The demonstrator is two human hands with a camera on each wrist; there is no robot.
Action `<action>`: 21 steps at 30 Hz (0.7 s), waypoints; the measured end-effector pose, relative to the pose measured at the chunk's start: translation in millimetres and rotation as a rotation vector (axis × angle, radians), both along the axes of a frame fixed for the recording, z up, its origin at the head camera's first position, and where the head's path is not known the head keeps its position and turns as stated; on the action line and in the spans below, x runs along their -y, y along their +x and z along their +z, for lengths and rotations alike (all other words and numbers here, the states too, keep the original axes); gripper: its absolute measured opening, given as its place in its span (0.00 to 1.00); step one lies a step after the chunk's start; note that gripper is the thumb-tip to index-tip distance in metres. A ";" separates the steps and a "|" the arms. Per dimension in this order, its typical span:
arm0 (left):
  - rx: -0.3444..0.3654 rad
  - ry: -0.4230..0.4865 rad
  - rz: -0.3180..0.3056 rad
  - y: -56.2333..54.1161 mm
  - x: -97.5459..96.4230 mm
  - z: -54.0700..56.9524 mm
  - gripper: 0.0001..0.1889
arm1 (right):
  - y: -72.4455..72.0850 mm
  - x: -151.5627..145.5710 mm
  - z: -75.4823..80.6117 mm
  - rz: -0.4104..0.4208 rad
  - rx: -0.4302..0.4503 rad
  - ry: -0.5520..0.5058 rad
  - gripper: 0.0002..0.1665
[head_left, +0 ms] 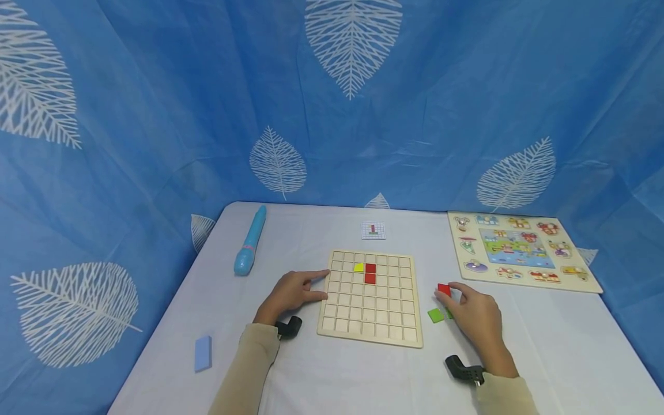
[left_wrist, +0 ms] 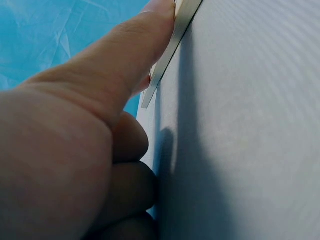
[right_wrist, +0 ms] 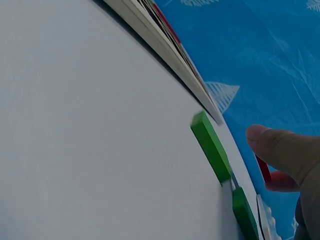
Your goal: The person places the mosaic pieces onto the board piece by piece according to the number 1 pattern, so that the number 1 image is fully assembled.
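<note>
A wooden grid board [head_left: 374, 340] lies in the middle of the table, holding a yellow piece [head_left: 359, 267] and two red squares [head_left: 370, 279] in its upper cells. At its left edge, my left hand [head_left: 290, 293] touches the rim with thumb and index finger extended; the left wrist view shows the other fingers folded under. To the right of the board, my right hand [head_left: 478, 318] pinches a red square tile [head_left: 443, 289] between thumb and finger, raised off the table in the right wrist view. Green tiles [head_left: 436, 315] lie just below it, one partly hidden by the hand.
A small pattern card [head_left: 373, 230] lies behind the board. At the back right is a wooden picture puzzle [head_left: 519, 249] with knobbed pieces. A blue microphone-like stick [head_left: 250, 242] lies at the back left, a blue block [head_left: 203, 354] at the front left. Blue cloth surrounds the table [head_left: 306, 380].
</note>
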State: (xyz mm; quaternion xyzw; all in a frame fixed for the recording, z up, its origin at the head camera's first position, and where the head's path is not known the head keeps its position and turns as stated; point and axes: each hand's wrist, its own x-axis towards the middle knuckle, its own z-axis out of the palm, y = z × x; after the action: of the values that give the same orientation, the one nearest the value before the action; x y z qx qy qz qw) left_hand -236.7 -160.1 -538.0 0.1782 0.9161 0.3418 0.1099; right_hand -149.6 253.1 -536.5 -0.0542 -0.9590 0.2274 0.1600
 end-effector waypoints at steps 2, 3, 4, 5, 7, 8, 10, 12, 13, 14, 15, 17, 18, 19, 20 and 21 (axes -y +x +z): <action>0.005 -0.002 0.001 -0.2 0.1 -0.6 0.34 | 0.3 3.8 0.5 0.012 -0.010 0.004 0.28; 0.006 -0.002 0.001 -0.4 0.2 -0.9 0.34 | 0.3 5.4 0.6 0.016 -0.012 0.007 0.28; 0.007 -0.004 0.001 -0.5 0.2 -1.0 0.34 | 0.3 7.0 0.8 0.019 -0.018 0.007 0.28; 0.007 -0.005 0.002 -0.7 0.2 -1.0 0.34 | 0.4 8.5 1.1 0.021 -0.022 0.009 0.28; 0.003 -0.005 0.003 -0.9 0.3 -0.9 0.34 | 0.1 11.3 1.5 0.025 -0.034 0.015 0.28; 0.000 -0.004 0.004 -1.1 0.5 -0.8 0.34 | -0.3 12.8 1.6 0.025 -0.038 0.017 0.27; -0.004 -0.004 0.006 -1.1 0.6 -0.7 0.34 | -1.3 15.8 1.6 0.028 -0.046 0.024 0.26; -0.003 -0.007 0.008 -1.1 0.8 -0.8 0.34 | -1.8 19.1 1.3 0.031 -0.045 0.031 0.26; -0.001 -0.007 0.009 -1.1 0.8 -0.8 0.34 | -2.0 20.8 1.1 0.033 -0.046 0.034 0.25; 0.003 -0.008 0.010 -1.0 0.7 -1.0 0.34 | -2.1 22.4 1.0 0.033 -0.048 0.037 0.25; 0.007 -0.008 0.010 -1.0 0.6 -1.0 0.34 | -2.4 24.0 0.7 0.034 -0.052 0.039 0.25; 0.013 -0.003 0.009 -1.1 0.3 -1.0 0.34 | -3.0 27.2 0.2 0.038 -0.072 0.043 0.25; 0.016 -0.001 0.007 -1.1 0.1 -1.0 0.34 | -3.5 28.8 0.0 0.043 -0.085 0.046 0.26; 0.017 0.000 0.006 -1.2 0.0 -0.9 0.34 | -4.5 30.4 -0.2 0.048 -0.096 0.050 0.26; 0.017 0.001 0.004 -1.3 -0.2 -1.0 0.34 | -5.2 32.1 -0.3 0.054 -0.106 0.053 0.26; 0.016 -0.001 0.003 -1.4 -0.3 -1.0 0.34 | -6.2 33.8 -0.6 0.061 -0.113 0.056 0.26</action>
State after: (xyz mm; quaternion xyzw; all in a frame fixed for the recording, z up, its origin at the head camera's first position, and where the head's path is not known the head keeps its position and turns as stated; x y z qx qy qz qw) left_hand -238.2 -159.8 -539.0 0.1740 0.9157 0.3428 0.1170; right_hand -155.8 219.3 -537.0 -0.0073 -0.9557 0.2082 0.2081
